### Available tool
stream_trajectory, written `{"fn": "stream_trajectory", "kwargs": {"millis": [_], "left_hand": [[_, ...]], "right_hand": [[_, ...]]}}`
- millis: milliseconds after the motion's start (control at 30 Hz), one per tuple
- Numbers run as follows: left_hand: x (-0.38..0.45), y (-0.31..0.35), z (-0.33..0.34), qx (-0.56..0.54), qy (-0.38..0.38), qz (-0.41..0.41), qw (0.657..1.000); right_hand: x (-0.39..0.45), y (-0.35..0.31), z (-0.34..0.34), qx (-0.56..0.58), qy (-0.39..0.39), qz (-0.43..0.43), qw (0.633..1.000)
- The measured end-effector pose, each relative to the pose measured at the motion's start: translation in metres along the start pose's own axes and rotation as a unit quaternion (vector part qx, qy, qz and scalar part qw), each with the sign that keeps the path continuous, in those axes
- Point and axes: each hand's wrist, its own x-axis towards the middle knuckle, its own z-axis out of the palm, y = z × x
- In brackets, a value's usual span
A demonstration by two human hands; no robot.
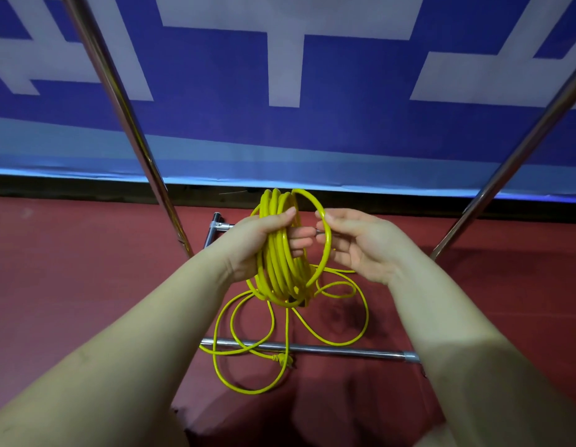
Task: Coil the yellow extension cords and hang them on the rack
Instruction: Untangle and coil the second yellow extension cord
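Coil half wound, slack loose on the floor

The left hand (pixel 264 243) grips the coil (pixel 282 253), its fingers wrapped round the bundled turns, held up in front of the rack (pixel 144 150). The right hand (pixel 351 243) pinches the newest loop (pixel 325 233) just beside the bundle, not yet laid in. The rest of the cord (pixel 312 330) trails below in loose overlapping loops on the red floor, crossing the rack's bottom bar (pixel 328 349), with the plug (pixel 282 359) lying at that bar. Likely trouble: as slack is drawn up, the plug or a crossed loop may catch on the bar or knot. The bundle is thick for one hand, so turns could slip out and spring loose.
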Motion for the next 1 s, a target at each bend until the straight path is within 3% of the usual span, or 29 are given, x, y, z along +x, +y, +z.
{"fn": "stream_trajectory", "kwargs": {"millis": [433,600,700,800,1000], "left_hand": [[0.002,-0.003,-0.002,0.017,0.04,0.036,0.998],[-0.001,0.004,-0.003,-0.05,0.05,0.043,0.997],[0.0,0.01,-0.006,-0.089,0.069,0.049,0.992],[0.001,0.012,-0.011,-0.128,0.079,0.053,0.987],[0.0,0.019,-0.019,-0.203,0.075,0.104,0.971]], "right_hand": [[0.003,0.022,0.017,-0.103,0.006,-0.051,0.993],[0.004,0.028,0.022,-0.278,-0.044,-0.09,0.955],[0.003,0.03,0.013,-0.401,-0.106,-0.06,0.908],[0.008,0.035,-0.007,-0.573,-0.103,-0.019,0.812],[0.012,0.04,-0.031,-0.725,-0.14,0.127,0.663]]}}
